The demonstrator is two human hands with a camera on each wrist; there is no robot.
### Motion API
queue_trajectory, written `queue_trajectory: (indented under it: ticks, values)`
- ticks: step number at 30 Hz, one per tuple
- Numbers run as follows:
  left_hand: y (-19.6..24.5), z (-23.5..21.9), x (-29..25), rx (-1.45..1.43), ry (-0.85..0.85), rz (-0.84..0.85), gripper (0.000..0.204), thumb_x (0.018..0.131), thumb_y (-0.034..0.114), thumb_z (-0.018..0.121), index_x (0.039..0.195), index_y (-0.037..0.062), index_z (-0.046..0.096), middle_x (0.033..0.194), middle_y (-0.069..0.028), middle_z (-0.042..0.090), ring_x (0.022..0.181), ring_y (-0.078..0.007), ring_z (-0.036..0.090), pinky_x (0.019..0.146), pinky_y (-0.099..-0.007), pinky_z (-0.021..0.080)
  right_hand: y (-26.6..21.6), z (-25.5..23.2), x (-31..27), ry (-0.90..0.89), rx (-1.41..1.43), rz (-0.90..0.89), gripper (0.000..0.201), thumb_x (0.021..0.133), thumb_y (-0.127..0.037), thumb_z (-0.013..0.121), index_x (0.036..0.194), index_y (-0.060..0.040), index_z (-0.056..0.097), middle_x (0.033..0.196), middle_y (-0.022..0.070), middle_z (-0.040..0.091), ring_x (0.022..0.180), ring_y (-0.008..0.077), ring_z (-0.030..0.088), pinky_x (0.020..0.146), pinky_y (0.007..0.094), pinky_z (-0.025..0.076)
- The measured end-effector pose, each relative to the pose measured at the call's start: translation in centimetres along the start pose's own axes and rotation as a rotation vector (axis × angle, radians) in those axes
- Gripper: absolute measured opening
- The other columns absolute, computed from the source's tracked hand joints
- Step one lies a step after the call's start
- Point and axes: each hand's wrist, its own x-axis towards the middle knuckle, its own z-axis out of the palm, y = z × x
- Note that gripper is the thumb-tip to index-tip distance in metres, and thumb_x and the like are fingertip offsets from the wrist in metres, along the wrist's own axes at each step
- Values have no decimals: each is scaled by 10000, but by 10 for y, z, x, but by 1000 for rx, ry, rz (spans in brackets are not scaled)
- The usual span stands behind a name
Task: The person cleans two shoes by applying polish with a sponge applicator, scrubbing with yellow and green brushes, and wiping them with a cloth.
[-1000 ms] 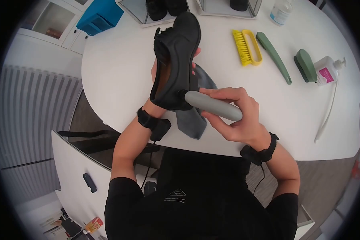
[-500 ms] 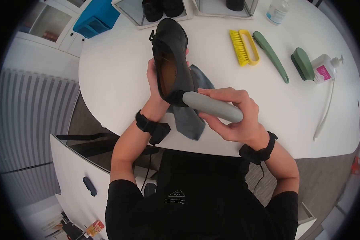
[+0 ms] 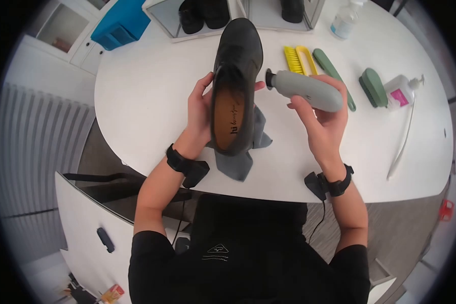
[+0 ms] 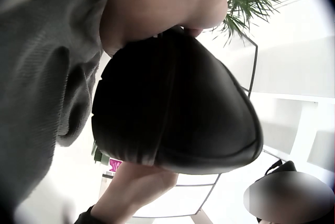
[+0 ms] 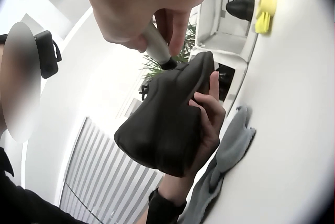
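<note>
A black shoe (image 3: 243, 76) is held by my left hand (image 3: 200, 114), whose fingers wrap under it, toe away from me and tan insole facing up. In the left wrist view the shoe (image 4: 172, 103) fills the middle, heel end close. My right hand (image 3: 329, 119) grips a grey handheld device (image 3: 306, 88) with a dark round head, to the right of the shoe. The right wrist view shows the device (image 5: 157, 43) near the shoe (image 5: 162, 114); whether they touch is unclear. Beneath the shoe a grey cloth (image 3: 235, 164) lies on the table.
Behind the shoe stand boxes (image 3: 177, 38) with black shoes (image 3: 215, 12). To the right lie a yellow brush (image 3: 293, 60), a green long-handled brush (image 3: 328, 65) and a green brush (image 3: 372, 87), beside a pump bottle (image 3: 400, 91). A clear bottle (image 3: 343, 23) and blue container (image 3: 119, 25) stand farther back.
The shoe has turned so that its insole faces up more. My right hand has moved the grey device away from the heel, up and right, to beside the front part.
</note>
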Motion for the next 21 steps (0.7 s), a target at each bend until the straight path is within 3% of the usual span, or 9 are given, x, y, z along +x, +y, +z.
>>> queue_trajectory:
  ticks: [4, 5, 7, 13, 15, 18, 21]
  values:
    - [6, 1, -1, 98, 279, 35, 709, 1102, 493, 397, 1563, -45, 413, 1497, -247, 564, 1323, -345, 611, 1112, -479, 507, -7, -6, -1, -13, 37, -71, 541, 895, 33, 804, 1338, -40, 503, 1265, 142, 644, 1092, 202, 680, 937, 334, 573]
    - [6, -1, -2, 87, 271, 52, 709, 1102, 493, 397, 1563, -45, 413, 1497, -247, 564, 1323, -345, 611, 1112, -479, 507, -12, -6, -2, -10, 57, -68, 549, 890, 35, 802, 1338, -41, 495, 1262, 139, 635, 1083, 206, 679, 944, 338, 569]
    - [7, -2, -1, 288, 281, 67, 676, 1086, 415, 539, 1563, -43, 401, 1504, -218, 559, 1358, -320, 573, 1135, -455, 467, -14, -10, -1, -12, 66, -69, 556, 886, 37, 801, 1339, -42, 487, 1260, 137, 627, 1074, 211, 679, 951, 343, 565]
    - [3, 13, -12, 537, 282, 18, 802, 1013, 393, 701, 1570, -71, 359, 1521, -207, 530, 1395, -312, 551, 1146, -471, 455, -6, -12, 0, 26, -205, -270, 554, 861, -41, 851, 1297, -8, 511, 1244, 153, 661, 1047, 207, 692, 902, 338, 575]
    - [2, 14, -12, 541, 278, -6, 864, 984, 406, 735, 1583, -70, 333, 1534, -210, 513, 1410, -318, 536, 1161, -477, 440, -10, -10, 4, -11, -437, -406, 521, 856, -68, 866, 1256, 2, 539, 1144, 144, 729, 976, 188, 730, 861, 319, 584]
    - [-1, 13, -11, 549, 251, -27, 975, 930, 412, 795, 1609, -63, 280, 1568, -214, 469, 1449, -326, 493, 1200, -476, 398, -13, -4, 3, -38, -477, -366, 515, 848, -101, 882, 1231, 2, 553, 1039, 123, 770, 919, 181, 766, 832, 301, 589]
    - [-3, 14, -10, 549, 226, -47, 1052, 895, 392, 835, 1631, -52, 230, 1603, -211, 422, 1494, -326, 435, 1240, -457, 347, -12, 0, 2, -45, -511, -311, 517, 851, -113, 881, 1234, -1, 552, 1035, 125, 781, 914, 199, 782, 812, 295, 595]
